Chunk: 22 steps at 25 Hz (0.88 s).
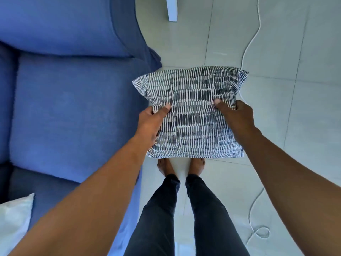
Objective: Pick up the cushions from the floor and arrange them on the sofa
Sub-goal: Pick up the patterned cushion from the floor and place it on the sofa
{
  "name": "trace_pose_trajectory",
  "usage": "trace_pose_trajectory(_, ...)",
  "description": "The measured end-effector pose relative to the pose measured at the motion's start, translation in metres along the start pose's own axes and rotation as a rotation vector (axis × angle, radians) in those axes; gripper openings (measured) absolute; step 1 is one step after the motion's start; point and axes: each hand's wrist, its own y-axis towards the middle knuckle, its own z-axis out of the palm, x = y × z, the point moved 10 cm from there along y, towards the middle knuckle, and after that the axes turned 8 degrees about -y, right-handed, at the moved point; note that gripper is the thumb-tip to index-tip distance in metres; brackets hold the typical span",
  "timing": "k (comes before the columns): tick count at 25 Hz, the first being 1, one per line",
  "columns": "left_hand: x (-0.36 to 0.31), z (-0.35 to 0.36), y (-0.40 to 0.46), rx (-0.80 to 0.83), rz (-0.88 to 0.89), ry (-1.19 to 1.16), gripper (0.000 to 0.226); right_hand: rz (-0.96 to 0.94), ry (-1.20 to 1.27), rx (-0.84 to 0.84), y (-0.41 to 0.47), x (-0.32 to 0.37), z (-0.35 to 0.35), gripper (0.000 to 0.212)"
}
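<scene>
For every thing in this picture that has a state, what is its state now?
Navy-and-white striped fabric cushion: held in the air, above the floor.
Left hand: gripping its left edge.
Right hand: gripping its right edge.
Blue fabric sofa: nearest seat bare.
White cushion: lying on the sofa.
Thin white cable: loose on the floor.

Sofa (73, 111) left; cushion (191, 115) right, seemingly above floor (295, 126).

Pale grey tiled floor (276, 108), crossed by thin grout lines, lit evenly and softly. White cable (255, 28) trailed down the right side, looped near the bottom. White furniture leg (172, 8) stood at the top edge. White pillow (14, 218) lay in the lower left corner
</scene>
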Motion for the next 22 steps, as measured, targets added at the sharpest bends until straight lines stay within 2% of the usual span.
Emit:
trace_pose_trajectory(3, -0.058, -0.028, -0.063, 0.001, 0.071, -0.076, 0.085, -0.076, 0.024, 0.059, -0.046, 0.072, -0.018, 0.039)
trace_pose_trajectory(7, -0.123, -0.093, -0.139, -0.068, 0.190, -0.177, 0.093, -0.160, 0.007, 0.155, -0.109, 0.158, -0.010, 0.046)
trace_pose_trajectory(8, -0.133, -0.114, -0.151, -0.095, 0.208, -0.207, 0.087, -0.199, -0.009, 0.187, -0.123, 0.180, -0.002, 0.050)
trace_pose_trajectory(12, -0.140, -0.189, -0.179, -0.198, 0.240, -0.338, 0.031, -0.315, -0.095, 0.335, -0.158, 0.252, 0.049, 0.058)
trace_pose_trajectory(15, -0.135, -0.254, -0.185, -0.303, 0.248, -0.447, 0.019, -0.387, -0.186, 0.439, -0.184, 0.298, 0.113, 0.043)
trace_pose_trajectory(17, -0.134, -0.299, -0.183, -0.362, 0.229, -0.518, 0.031, -0.399, -0.237, 0.488, -0.196, 0.330, 0.160, 0.038)
trace_pose_trajectory(20, -0.138, -0.360, -0.185, -0.458, 0.206, -0.614, 0.072, -0.448, -0.361, 0.587, -0.213, 0.381, 0.239, 0.037)
trace_pose_trajectory(22, -0.139, -0.404, -0.184, -0.529, 0.189, -0.691, 0.082, -0.516, -0.426, 0.661, -0.233, 0.414, 0.293, 0.034)
